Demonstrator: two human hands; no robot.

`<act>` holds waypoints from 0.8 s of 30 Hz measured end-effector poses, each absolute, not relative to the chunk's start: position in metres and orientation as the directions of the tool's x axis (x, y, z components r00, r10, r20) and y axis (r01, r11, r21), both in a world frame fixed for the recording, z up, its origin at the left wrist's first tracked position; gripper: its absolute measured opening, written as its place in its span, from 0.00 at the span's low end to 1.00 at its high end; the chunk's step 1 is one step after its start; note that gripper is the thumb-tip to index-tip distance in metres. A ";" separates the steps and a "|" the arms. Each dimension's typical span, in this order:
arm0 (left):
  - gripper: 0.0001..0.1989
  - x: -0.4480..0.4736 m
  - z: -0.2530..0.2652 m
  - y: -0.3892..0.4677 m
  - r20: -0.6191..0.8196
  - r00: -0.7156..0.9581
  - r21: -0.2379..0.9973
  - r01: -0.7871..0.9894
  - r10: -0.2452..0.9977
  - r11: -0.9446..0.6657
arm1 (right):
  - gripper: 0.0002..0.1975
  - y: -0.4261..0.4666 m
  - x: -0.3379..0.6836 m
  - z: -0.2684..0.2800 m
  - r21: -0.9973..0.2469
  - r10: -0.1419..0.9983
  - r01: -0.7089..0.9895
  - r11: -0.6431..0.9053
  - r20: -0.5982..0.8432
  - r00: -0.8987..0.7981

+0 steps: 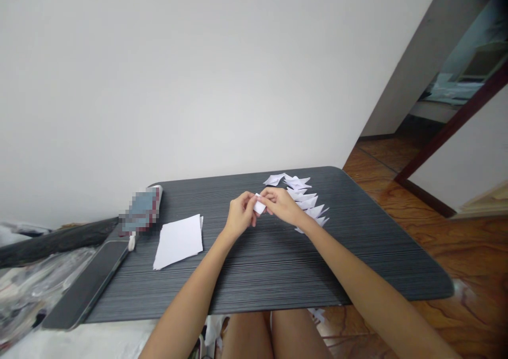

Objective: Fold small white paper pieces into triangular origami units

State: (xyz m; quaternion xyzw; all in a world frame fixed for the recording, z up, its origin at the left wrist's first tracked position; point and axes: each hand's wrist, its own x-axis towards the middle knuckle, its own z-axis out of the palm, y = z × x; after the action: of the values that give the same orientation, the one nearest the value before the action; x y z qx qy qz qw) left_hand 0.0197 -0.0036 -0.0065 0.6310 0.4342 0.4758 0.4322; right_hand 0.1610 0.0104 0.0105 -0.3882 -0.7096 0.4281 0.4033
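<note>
Between my two hands, above the middle of the dark table (254, 263), is a small folded piece of white paper (259, 206). My left hand (240, 212) pinches its left side with thumb and fingers. On the other side, my right hand (279, 204) grips the upper right edge, its thumb lying across the paper. Just right of my hands, several folded white paper boats (308, 202) stand in a row, partly hidden by my right hand and forearm. To the left lies a stack of flat white paper sheets (179, 241).
A pixelated object (141, 211) lies at the table's back left corner. Below it a long dark grey tray-like piece (91, 285) runs along the left edge. Plastic-wrapped items (47, 279) are heaped beyond that edge. A white wall (222, 83) rises behind the table.
</note>
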 end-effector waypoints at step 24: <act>0.17 0.019 0.003 -0.007 0.186 0.328 0.981 -0.107 0.926 -0.159 | 0.13 0.013 0.153 -0.004 -0.979 0.949 -0.007 0.206 0.201 -0.243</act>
State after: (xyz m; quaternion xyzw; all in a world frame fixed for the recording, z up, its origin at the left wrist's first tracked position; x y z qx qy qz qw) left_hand 0.0194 -0.0073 0.0032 0.5999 0.3412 0.4685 0.5515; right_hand 0.1530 0.0126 -0.0044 -0.3855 -0.6110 0.4983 0.4793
